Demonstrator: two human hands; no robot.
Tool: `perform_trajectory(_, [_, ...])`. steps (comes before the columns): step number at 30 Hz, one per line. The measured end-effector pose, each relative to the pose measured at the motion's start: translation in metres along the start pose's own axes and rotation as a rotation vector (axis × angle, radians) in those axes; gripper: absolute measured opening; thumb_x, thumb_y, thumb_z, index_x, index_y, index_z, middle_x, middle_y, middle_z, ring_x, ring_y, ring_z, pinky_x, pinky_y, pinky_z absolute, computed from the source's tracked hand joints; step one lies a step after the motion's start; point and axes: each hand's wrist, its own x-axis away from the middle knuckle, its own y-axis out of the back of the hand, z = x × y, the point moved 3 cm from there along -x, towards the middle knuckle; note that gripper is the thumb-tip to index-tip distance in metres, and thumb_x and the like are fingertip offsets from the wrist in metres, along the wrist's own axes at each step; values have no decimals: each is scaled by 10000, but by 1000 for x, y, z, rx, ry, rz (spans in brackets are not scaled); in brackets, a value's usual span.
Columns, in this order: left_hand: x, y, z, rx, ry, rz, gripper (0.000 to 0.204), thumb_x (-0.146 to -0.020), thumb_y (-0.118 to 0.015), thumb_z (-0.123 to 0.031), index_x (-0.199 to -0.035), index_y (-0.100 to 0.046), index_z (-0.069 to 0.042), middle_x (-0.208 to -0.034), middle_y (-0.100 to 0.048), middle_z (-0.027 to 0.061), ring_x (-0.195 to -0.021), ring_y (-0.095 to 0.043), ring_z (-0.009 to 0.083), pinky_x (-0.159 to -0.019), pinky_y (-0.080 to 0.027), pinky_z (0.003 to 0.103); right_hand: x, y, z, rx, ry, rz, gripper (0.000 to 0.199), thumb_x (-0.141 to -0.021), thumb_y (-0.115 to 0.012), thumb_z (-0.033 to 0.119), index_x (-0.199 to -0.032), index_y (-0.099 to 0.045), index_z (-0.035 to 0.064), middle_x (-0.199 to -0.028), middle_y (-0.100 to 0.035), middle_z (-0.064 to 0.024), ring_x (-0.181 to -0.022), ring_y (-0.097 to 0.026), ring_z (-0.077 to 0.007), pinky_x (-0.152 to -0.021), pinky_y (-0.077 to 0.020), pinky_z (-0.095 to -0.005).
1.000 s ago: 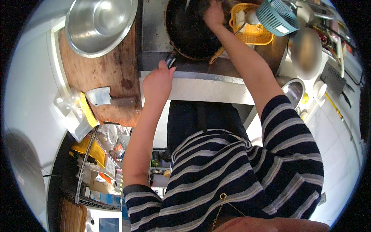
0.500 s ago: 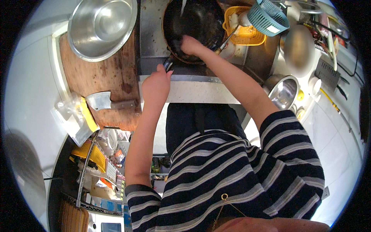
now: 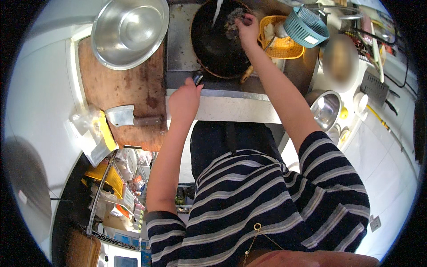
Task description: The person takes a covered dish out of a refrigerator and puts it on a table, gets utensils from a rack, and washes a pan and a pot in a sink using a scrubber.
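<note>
A dark wok (image 3: 213,51) sits in the metal sink, and a thin stream of water (image 3: 217,13) falls into it. My left hand (image 3: 184,100) is closed around the wok's handle (image 3: 197,79) at the near left. At the wok's far right inner side, my right hand (image 3: 248,31) grips a grey, tangled scouring pad (image 3: 234,23), probably steel wool. Below my right wrist, a wooden handle (image 3: 246,74) shows beside the wok's rim.
Left of the sink, a cleaver (image 3: 122,116) and a large steel basin (image 3: 131,26) rest on a wooden board (image 3: 147,89). Yellow (image 3: 284,51) and blue-green baskets (image 3: 307,29) stand right of the wok. A steel bowl (image 3: 327,109) sits farther right.
My right hand has moved from the wok's near middle to its far right side, and the scouring pad now shows. My left hand remains on the handle. The whole view has shifted slightly.
</note>
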Motion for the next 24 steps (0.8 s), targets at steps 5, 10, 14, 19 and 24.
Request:
perform_trajectory(5, [-7,6,-6,40,-40,25,404,-973,-536,-467,-997,-549,-65,-697,-676,149,-637,-696,330,-515,-544,433,-8,11,-54,298,-142,-171,542,-813,-747,212,-1310,-578,77,-1233,-643,-195,-1148,-616,-359,-931,-512,-455])
perform_trajectory(10, [-4,3,0,39,-3,21,403,-975,-532,-466,-994,-559,-65,-699,-679,145,-633,-695,331,-515,-541,437,22,-24,-32,575,-92,90,524,-778,-795,227,-1232,-600,52,-1160,-641,-187,-1092,-613,-352,-945,-493,-434])
perform_trajectory(14, [-6,8,-4,44,-16,35,399,-974,-535,-463,-981,-573,-65,-693,-678,145,-620,-693,328,-508,-536,438,25,-35,-10,542,42,190,548,-710,-817,162,-1200,-578,97,-1200,-559,-182,-1112,-565,-388,-929,-491,-453])
perform_trajectory(19, [-2,5,0,61,15,54,405,-968,-543,-464,-992,-581,-62,-700,-682,154,-618,-692,327,-512,-537,446,45,-42,58,535,550,3,481,-742,-763,93,-1194,-608,149,-1246,-535,-172,-1123,-543,-383,-855,-519,-473])
perform_trajectory(24, [-3,5,2,68,20,70,401,-966,-552,-457,-993,-581,-58,-695,-681,159,-619,-691,331,-524,-544,449,109,-37,23,746,716,550,426,-773,-704,136,-1195,-649,158,-1122,-646,-110,-891,-665,-357,-764,-555,-449])
